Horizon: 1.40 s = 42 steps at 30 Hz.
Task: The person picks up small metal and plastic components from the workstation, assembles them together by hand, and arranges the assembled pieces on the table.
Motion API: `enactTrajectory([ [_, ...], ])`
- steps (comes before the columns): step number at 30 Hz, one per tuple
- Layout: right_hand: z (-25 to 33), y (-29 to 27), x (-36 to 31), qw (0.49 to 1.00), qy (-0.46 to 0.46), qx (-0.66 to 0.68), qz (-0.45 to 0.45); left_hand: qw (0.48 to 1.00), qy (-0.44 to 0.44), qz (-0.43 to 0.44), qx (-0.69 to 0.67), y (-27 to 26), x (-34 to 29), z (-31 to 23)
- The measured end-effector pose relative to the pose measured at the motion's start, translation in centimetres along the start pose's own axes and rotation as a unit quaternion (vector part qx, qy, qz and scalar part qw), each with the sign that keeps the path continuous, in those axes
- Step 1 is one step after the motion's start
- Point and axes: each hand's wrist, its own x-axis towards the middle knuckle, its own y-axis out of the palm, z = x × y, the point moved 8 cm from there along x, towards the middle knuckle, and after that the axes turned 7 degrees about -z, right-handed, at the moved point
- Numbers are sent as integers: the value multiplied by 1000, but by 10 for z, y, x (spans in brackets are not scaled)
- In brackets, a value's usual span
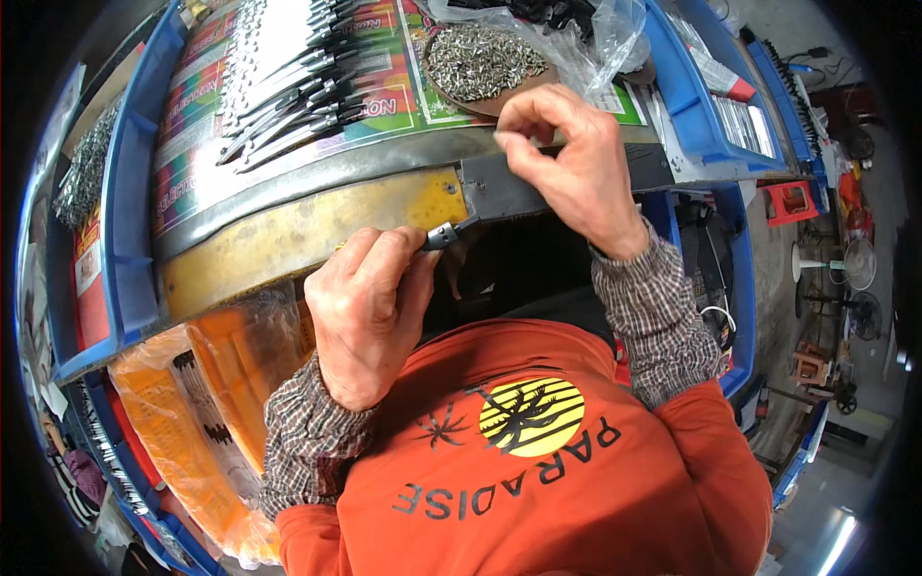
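Note:
My left hand (360, 312) is closed around a small black and silver piece (444, 236), its holed metal end and thin dark tip pointing to the right. It is just in front of the table's yellow edge. My right hand (576, 168) is raised over the dark front edge, thumb and forefinger brought together. Whatever is between those fingertips is too small to make out. Just beyond that hand, a brown round tray (488, 108) carries a heap of small metal screws or rivets (480, 62). To the left, several long silver pieces with black ends (298, 101) lie in a row.
Blue bins flank the table: one with metal parts (91, 173) at left, one with white packs (744, 125) at right. Clear plastic bags (615, 38) lie behind the tray. Below the table's left edge is an orange plastic-wrapped bundle (230, 374). A red stool (790, 202) stands right.

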Motion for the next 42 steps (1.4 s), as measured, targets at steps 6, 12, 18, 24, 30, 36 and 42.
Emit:
enactTrajectory([
  [6, 32, 8, -33, 987, 15, 159, 36, 1000, -5, 14, -12, 3, -2, -1],
  [12, 47, 13, -41, 987, -101, 124, 25, 999, -9, 18, -36, 5, -2, -6],
  [18, 50, 13, -45, 989, -96, 113, 26, 1000, -3, 12, -29, 2, -5, -10],
  [24, 63, 11, -52, 982, -181, 47, -18, 1000, 31, -2, 0, 3, -7, -14],
  [30, 72, 12, -62, 969, -244, 1, -48, 997, 73, -18, 33, 4, -9, -17],
  [36, 69, 14, -70, 964, -261, 5, -46, 994, 100, -36, 38, 7, -13, -16],
  [42, 67, 13, -70, 966, -253, 8, -44, 993, 110, -24, 42, 10, -12, -16],
])
